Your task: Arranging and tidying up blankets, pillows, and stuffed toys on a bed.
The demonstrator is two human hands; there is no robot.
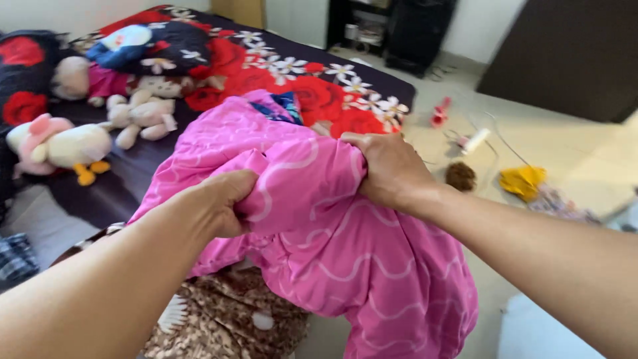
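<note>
A large pink quilted blanket (pixel 345 252) with pale wavy lines hangs bunched in front of me, part of it still lying on the bed. My left hand (pixel 222 203) grips a fold of it at the left. My right hand (pixel 389 169) clutches the top edge at the right, knuckles up. Both hands hold the blanket lifted above a brown patterned cloth (pixel 226 319) below.
The bed (pixel 319 90) has a dark cover with red and white flowers and carries several plush toys (pixel 136 113) at the left. On the tiled floor at the right lie a yellow cloth (pixel 524 181), a brown ball (pixel 460 175), a red item (pixel 440 113) and a white cable.
</note>
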